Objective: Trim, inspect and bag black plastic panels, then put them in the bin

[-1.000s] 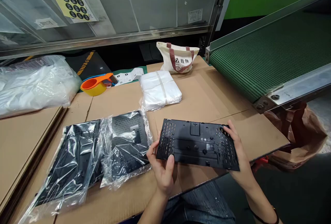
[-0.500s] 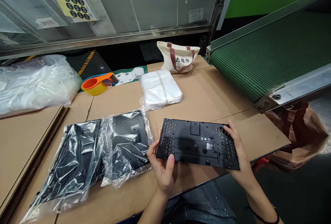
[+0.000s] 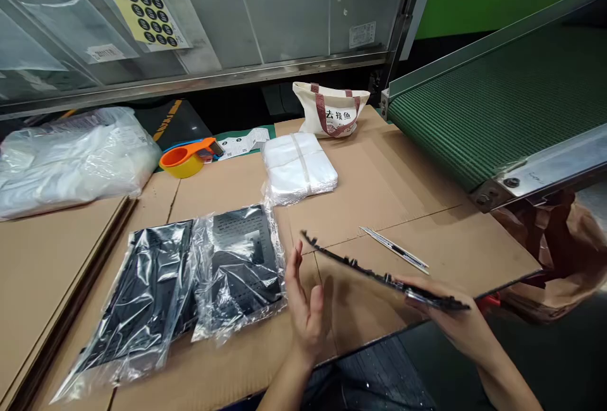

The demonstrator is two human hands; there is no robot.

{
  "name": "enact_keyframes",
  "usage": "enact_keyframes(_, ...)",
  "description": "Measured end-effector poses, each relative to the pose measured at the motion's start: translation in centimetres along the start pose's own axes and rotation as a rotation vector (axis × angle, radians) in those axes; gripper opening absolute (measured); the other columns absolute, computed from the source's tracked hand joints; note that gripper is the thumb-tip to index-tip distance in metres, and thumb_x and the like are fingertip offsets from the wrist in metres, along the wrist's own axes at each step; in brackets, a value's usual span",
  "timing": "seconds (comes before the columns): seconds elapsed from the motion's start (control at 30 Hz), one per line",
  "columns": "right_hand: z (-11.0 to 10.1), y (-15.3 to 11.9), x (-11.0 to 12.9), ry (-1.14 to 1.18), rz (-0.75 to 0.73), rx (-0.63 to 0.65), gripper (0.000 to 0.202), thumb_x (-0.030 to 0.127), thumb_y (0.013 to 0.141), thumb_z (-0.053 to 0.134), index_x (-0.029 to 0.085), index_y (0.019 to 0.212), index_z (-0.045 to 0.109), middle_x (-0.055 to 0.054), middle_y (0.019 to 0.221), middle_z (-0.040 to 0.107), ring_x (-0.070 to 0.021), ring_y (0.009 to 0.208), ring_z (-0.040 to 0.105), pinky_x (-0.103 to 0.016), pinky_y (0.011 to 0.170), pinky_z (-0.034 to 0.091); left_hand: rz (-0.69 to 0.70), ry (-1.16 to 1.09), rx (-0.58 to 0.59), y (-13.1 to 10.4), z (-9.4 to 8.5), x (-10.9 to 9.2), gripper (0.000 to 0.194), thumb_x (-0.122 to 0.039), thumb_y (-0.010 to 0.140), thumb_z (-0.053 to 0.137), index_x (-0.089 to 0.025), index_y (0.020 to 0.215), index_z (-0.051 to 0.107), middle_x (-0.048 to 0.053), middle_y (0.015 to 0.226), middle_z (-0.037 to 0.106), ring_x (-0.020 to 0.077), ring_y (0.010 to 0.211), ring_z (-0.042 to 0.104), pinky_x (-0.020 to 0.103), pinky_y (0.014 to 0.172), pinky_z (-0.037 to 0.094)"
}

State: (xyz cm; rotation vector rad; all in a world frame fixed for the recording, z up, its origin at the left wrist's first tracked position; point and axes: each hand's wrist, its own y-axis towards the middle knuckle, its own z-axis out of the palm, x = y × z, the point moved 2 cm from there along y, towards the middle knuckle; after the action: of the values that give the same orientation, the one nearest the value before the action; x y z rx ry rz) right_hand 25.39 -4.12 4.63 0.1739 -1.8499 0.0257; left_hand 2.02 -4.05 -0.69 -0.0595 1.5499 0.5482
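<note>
A black plastic panel (image 3: 365, 270) is seen nearly edge-on above the cardboard, tilted down to the right. My right hand (image 3: 450, 316) grips its right end. My left hand (image 3: 306, 303) is beside the panel's left end, fingers raised and apart, with nothing in it. Behind the panel a slim utility knife (image 3: 396, 250) lies on the cardboard. To the left are two similar black panels in clear plastic bags, the nearer-middle bagged panel (image 3: 244, 259) and the far-left bagged panel (image 3: 156, 291).
A bundle of white bags (image 3: 301, 167) lies behind, near a cream tote bag (image 3: 329, 110). An orange-and-yellow tape dispenser (image 3: 184, 158) and a plastic-wrapped pack (image 3: 76, 158) are at the left. The green conveyor belt (image 3: 497, 95) rises at the right, above a brown bag (image 3: 564, 259).
The panel has turned from face-on to nearly edge-on. My left hand has let go of its left end, and my right hand still holds it. The utility knife now shows.
</note>
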Motion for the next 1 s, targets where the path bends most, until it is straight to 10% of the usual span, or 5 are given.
enact_keyframes(0.23,2.2,0.0,-1.1,0.762,0.495,-0.359,0.047,0.054,0.056,0.084,0.018,0.085,0.075,-0.014,0.093,0.076,-0.0351,0.103,0.068,-0.054,0.095,0.05,0.031,0.161,0.327,2.3,-3.4,-8.2,0.052,-0.027,0.073,0.074,-0.023,0.124,0.064,0.013,0.132,0.059,0.0371,0.126,0.05,0.054,0.111,0.036)
enact_keyframes(0.4,3.1,0.5,-1.4,0.972,0.497,-0.429,0.042,0.056,0.058,0.082,0.022,0.082,0.074,-0.011,0.097,0.076,-0.0321,0.107,0.067,-0.051,0.099,0.048,0.142,0.405,0.433,10.5,-4.4,-14.0,0.043,-0.031,0.062,0.081,-0.021,0.103,0.074,0.013,0.112,0.068,0.0389,0.112,0.057,0.06,0.11,0.029)
enact_keyframes(0.53,3.2,0.3,-1.5,0.996,0.525,-0.358,0.039,0.05,0.057,0.085,0.021,0.08,0.073,-0.01,0.094,0.076,-0.0326,0.108,0.066,-0.051,0.098,0.049,0.471,0.885,0.632,18.5,-2.1,-11.4,0.028,-0.033,0.085,0.056,-0.021,0.107,0.069,0.01,0.108,0.068,0.0331,0.099,0.062,0.058,0.095,0.043)
enact_keyframes(0.67,2.5,-0.7,-2.1,0.99,0.569,-0.403,0.04,0.047,0.054,0.087,0.02,0.08,0.073,-0.01,0.093,0.077,-0.0328,0.104,0.068,-0.051,0.096,0.051,0.599,1.417,0.916,22.9,0.4,-5.3,0.034,-0.002,0.077,0.043,-0.013,0.098,0.066,0.016,0.104,0.068,0.0296,0.099,0.063,0.043,0.086,0.046)
enact_keyframes(1.0,0.7,-1.9,-4.4,0.909,0.542,-0.463,0.034,0.044,0.064,0.082,0.022,0.088,0.072,-0.007,0.095,0.077,-0.0292,0.087,0.073,-0.046,0.086,0.059,0.617,1.551,0.913,22.3,2.4,-1.1,0.027,0.0,0.079,0.043,-0.007,0.091,0.066,0.022,0.087,0.066,0.0312,0.088,0.06,0.042,0.082,0.036)
